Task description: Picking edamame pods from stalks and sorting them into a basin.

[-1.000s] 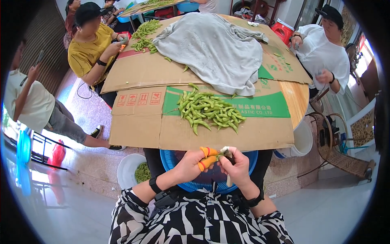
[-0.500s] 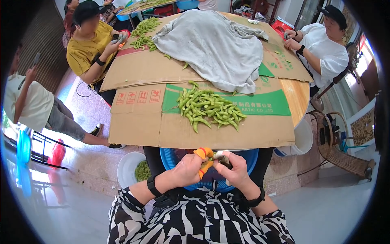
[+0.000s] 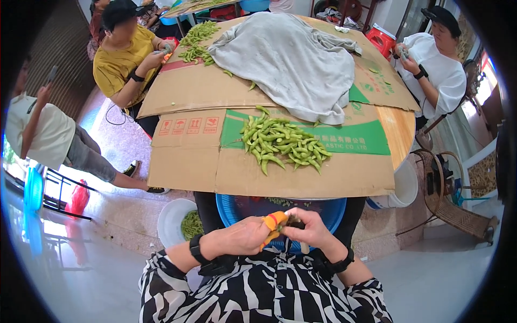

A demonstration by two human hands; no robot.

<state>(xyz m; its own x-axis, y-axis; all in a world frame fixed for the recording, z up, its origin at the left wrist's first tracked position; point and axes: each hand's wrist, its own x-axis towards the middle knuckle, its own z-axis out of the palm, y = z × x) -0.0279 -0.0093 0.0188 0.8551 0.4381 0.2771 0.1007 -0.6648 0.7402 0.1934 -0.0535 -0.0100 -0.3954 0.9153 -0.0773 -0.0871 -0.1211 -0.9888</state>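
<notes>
In the head view, the left hand point(image 3: 245, 237) and the right hand point(image 3: 307, 230) meet just in front of the body, above a blue basin point(image 3: 334, 207) that sits under the edge of the surface. The left fingers are closed; the thumb and the first finger wear orange finger covers point(image 3: 273, 222). The right fingers are also closed, and they pinch a small dark pod point(image 3: 295, 219) together with the left fingertips. The pod is between the two hands, touching both, but it is too small to see in detail.

On the surface lies flattened brown cardboard point(image 3: 280, 175). On its left part there is a row of small red square marks; beside them runs a wide green band with pale printing. A pile of green pods point(image 3: 280, 142) rests on this green band and on the brown part before it, well apart from the hands. Behind the pile lies a grey cloth point(image 3: 291, 56).

On the floor, left of the basin, stands a white bucket point(image 3: 172, 218) with green pods inside. A second white bucket point(image 3: 404, 185) stands to the right, under the surface edge.
</notes>
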